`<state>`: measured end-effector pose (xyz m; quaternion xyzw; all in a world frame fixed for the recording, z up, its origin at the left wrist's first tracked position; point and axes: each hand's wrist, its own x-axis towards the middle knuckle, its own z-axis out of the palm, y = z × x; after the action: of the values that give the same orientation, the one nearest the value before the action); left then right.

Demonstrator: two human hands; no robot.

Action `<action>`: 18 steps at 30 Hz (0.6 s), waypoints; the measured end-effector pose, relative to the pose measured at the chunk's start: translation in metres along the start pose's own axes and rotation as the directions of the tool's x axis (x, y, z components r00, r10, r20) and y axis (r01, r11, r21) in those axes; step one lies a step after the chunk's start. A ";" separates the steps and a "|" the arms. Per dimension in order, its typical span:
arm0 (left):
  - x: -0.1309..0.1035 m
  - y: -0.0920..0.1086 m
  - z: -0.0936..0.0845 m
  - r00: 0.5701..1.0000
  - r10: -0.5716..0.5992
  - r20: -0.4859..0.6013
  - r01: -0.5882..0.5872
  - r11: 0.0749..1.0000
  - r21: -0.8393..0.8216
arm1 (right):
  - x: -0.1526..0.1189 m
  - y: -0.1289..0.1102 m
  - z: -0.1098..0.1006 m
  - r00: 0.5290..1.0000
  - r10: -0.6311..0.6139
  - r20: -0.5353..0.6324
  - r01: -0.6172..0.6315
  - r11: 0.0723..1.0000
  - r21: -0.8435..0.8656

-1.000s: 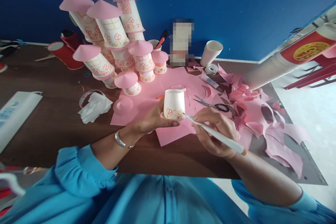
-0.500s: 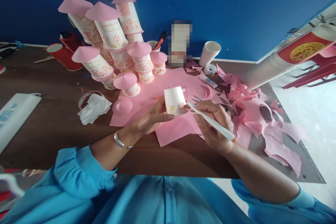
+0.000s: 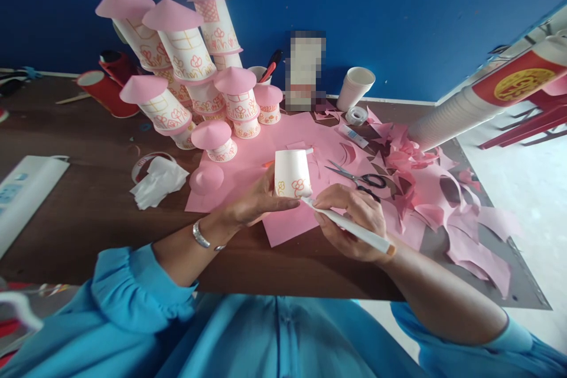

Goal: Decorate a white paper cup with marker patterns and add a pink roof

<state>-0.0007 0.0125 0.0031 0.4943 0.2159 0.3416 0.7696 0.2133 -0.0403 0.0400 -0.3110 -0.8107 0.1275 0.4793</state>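
A small white paper cup [image 3: 290, 171] is held by my left hand [image 3: 257, 198], thumb along its lower edge and the other fingers behind it. Red and yellow flowers are drawn low on its side. My right hand [image 3: 349, 218] is closed around a white marker [image 3: 354, 229], whose tip meets the cup's lower right edge near a red flower. Beneath both hands lies a pink paper sheet [image 3: 283, 230]. Scissors with black handles [image 3: 357, 177] rest just beyond my right hand. A flat pink paper cone [image 3: 207, 180] lies left of the cup.
Paper-cup towers with pink cone roofs [image 3: 172, 15] stand at the back left. Pink scraps [image 3: 443, 201] cover the right side. A stack of white cups [image 3: 452, 118] leans in from the right. Tape [image 3: 355, 115], a white cup [image 3: 355, 87] and crumpled tissue [image 3: 159, 183] lie around.
The cup has shifted slightly left and down, turning a little. My right hand with the marker has moved down and left, bringing the scissors into fuller view.
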 end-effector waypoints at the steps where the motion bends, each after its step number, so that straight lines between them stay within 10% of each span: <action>1: 0.000 0.001 0.001 1.000 -0.006 0.000 0.006 1.000 0.002 | 0.000 0.000 0.002 1.000 -0.013 -0.001 0.013 1.000 -0.006; 18: 0.001 0.002 0.003 1.000 0.006 0.004 -0.007 1.000 0.015 | 0.000 0.000 0.004 0.999 -0.045 0.005 0.045 0.990 -0.134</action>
<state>0.0010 0.0121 0.0060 0.5013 0.2152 0.3416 0.7653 0.2100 -0.0401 0.0382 -0.3240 -0.8248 0.0622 0.4592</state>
